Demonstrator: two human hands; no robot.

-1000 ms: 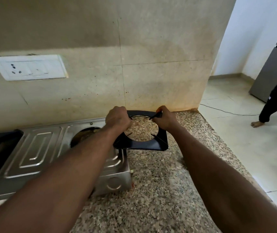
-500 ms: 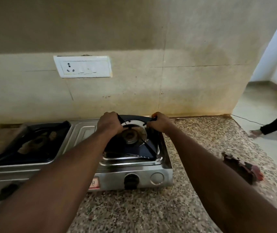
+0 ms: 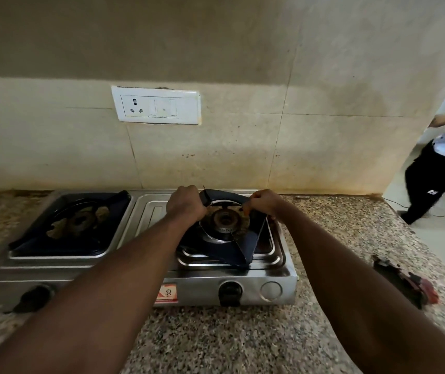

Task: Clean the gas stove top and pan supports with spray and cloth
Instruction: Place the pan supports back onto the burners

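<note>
Fingers of the left hand and right hand grip the tilted pan support by its far rim, and it slopes down from them over the right burner.

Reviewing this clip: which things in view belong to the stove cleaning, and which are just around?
In the job:
gas stove
right pan support, gripped by left hand and right hand over the burner
left pan support
dark red cloth on the counter

Just around:
wall switch-and-socket plate
person standing at right
</note>
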